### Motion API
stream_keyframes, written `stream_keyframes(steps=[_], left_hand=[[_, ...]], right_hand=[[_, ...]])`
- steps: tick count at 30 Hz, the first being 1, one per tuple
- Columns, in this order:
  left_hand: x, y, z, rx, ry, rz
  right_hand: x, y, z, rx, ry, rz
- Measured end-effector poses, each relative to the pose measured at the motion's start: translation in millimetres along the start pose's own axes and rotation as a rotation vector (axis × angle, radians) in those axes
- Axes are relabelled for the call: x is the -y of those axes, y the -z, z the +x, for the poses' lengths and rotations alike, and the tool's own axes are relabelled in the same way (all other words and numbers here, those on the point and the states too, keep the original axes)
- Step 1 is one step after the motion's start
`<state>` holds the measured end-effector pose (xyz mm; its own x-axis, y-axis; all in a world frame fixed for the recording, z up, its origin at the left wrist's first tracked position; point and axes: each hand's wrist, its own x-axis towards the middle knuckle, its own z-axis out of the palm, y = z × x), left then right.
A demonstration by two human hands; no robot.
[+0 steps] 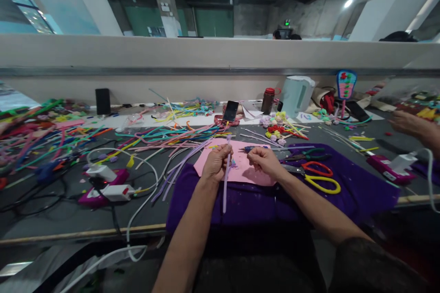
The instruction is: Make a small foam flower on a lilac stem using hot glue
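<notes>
My left hand [217,162] pinches a lilac pipe cleaner [225,192], which hangs down below the fingers; a small lilac bit shows above them. To its right, my right hand [264,162] is closed with the fingertips together; whatever they hold, if anything, is too small to make out. Both hands are over a pink sheet [248,175] on a purple cloth [247,203]. Just behind the right hand lies a blue-handled tool with a pointed tip [246,149], partly hidden. Scissors [318,177] with red and yellow handles and dark-handled pliers [309,154] lie beside the right wrist.
Loose pipe cleaners [185,135] and finished flowers [275,131] cover the table's back. A phone [231,111], red-capped bottle [268,100] and kettle [297,95] stand behind. Power strips [103,190] with trailing cables lie left. Another person's hand [409,124] is at the far right.
</notes>
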<state>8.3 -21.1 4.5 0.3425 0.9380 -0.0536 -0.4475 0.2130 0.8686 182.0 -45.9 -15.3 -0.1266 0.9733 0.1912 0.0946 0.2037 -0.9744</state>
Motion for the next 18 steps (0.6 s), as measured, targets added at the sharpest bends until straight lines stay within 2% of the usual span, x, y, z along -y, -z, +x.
stream_keyframes(steps=[10, 18], left_hand=[[1, 2.9, 2, -0.035, -0.053, -0.017], [13, -10.1, 0, -0.054, -0.007, 0.097]], right_hand=[[2, 0, -1, 0.055, -0.017, -0.007], [4, -13, 1, 0.230, -0.076, 0.002]])
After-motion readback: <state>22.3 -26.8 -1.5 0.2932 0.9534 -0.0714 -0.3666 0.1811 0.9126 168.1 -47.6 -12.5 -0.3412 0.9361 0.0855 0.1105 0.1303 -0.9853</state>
